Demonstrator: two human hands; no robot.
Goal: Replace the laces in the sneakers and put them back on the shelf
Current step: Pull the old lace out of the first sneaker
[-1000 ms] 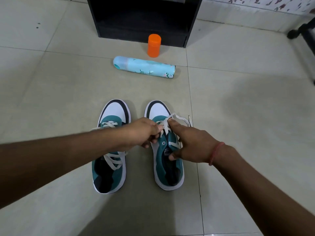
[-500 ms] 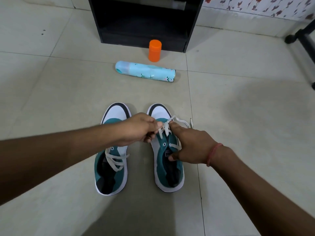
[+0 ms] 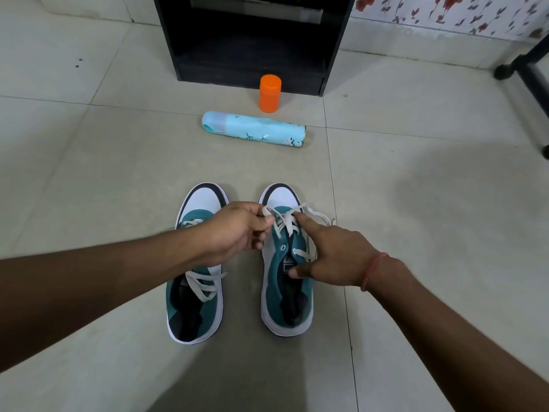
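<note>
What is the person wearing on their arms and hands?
Both arms are bare, with no sleeves showing. The left hand has no rings, watch or glove. The right hand is also bare, but just behind it a thin reddish-orange thread band loops round the wrist.

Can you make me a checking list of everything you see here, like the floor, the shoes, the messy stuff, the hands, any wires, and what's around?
Surface: pale tiled floor.
Job's things: two teal-and-white sneakers side by side; left sneaker laced, right sneaker partly laced with a white lace.
Clutter: light blue spray can lying down; orange cap upright behind it.
Grips: left hand pinches the lace; right hand presses its forefinger on the lace crossing.
Cables: nothing seen.
Surroundings: black shelf, flowered wall, black stand leg.
</note>
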